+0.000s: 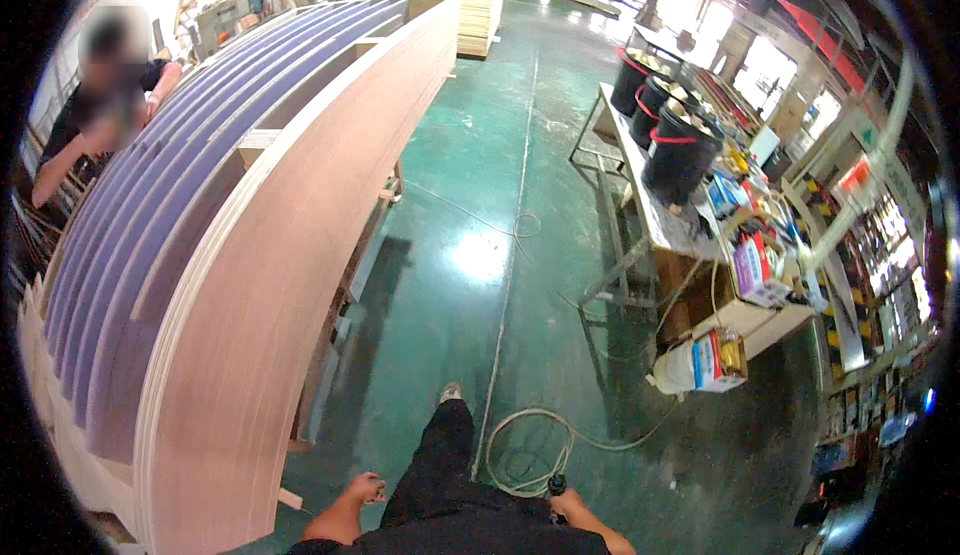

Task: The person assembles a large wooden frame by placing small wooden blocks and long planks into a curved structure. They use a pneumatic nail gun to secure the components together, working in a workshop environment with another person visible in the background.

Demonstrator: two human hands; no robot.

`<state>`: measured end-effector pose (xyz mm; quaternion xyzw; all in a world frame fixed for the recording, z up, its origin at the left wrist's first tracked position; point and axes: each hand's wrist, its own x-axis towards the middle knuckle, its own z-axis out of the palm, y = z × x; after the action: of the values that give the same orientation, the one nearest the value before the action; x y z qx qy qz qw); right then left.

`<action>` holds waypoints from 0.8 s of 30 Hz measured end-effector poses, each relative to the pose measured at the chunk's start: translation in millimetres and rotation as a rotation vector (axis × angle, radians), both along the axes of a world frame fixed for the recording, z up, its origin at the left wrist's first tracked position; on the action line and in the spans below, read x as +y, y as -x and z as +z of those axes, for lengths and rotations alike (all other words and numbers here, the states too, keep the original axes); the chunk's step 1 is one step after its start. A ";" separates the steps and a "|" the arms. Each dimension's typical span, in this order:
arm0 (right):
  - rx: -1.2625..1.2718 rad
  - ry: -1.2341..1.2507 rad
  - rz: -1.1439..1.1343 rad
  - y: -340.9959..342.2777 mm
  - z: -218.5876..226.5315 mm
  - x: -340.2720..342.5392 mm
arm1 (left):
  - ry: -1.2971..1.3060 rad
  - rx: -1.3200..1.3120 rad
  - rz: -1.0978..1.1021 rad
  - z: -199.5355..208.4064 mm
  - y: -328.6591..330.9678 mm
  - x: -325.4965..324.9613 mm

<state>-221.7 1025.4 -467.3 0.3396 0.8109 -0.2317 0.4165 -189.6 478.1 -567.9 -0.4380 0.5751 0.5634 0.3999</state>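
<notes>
My left hand (368, 488) hangs low beside my leg, its fingers loosely bent and apart, with nothing in it. Nearest to it is the tall curved wooden side panel (262, 305) of a large ribbed frame. My right hand (570, 504) is wrapped round a black hand-held tool (557, 485), whose lower part my hand and dark clothing hide; its exact kind does not show. Close to the tool, a pale hose (612, 448) loops and runs off to the right; the join between them is unclear.
Purple-grey ribs (190, 160) fill the frame, and a person (105, 105) stands at its far left side. On the right, a workbench (640, 180) carries black buckets (683, 160) and cluttered boxes (757, 270). Stacked wooden panels (478, 20) stand ahead on the green floor (465, 175).
</notes>
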 end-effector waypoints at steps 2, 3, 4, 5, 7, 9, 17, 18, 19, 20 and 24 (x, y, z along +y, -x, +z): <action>-0.063 -0.093 0.029 43.2 9.4 0.5 | -0.098 0.020 0.029 -5.5 32.9 4.1; -0.109 -0.153 -0.021 50.3 -14.2 25.0 | -0.175 0.036 0.024 -12.9 62.7 15.6; -0.154 -0.205 -0.060 66.3 -23.8 41.5 | -0.161 0.071 -0.171 -17.1 96.0 23.2; -0.105 -0.185 -0.092 98.0 -18.9 39.5 | -0.122 0.113 -0.353 -17.8 137.8 18.3; -0.017 -0.138 -0.158 160.8 5.7 30.6 | -0.034 0.183 -0.718 -21.0 228.2 8.9; 0.049 -0.052 -0.189 221.8 26.5 11.4 | 0.031 0.446 -0.806 -52.4 300.1 -10.9; 0.486 -0.058 -0.144 374.7 -58.9 53.1 | 0.193 0.816 -0.374 77.7 611.6 33.8; 0.446 -0.067 -0.139 399.4 -52.9 45.7 | 0.129 0.797 -0.330 83.0 629.7 32.9; 0.408 -0.058 -0.117 430.9 -48.6 34.1 | 0.146 0.790 -0.280 73.1 633.5 24.9; 0.341 -0.046 -0.054 465.7 -42.4 21.1 | 0.163 0.792 -0.241 53.9 634.0 20.9; 0.143 0.029 0.089 562.2 -38.2 15.1 | 0.257 0.477 -0.601 12.1 607.4 13.8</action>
<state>-783.8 1040.5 -505.5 0.2798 0.8494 -0.2481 0.3723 -797.0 491.9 -555.8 -0.1538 0.8199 0.4309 0.3442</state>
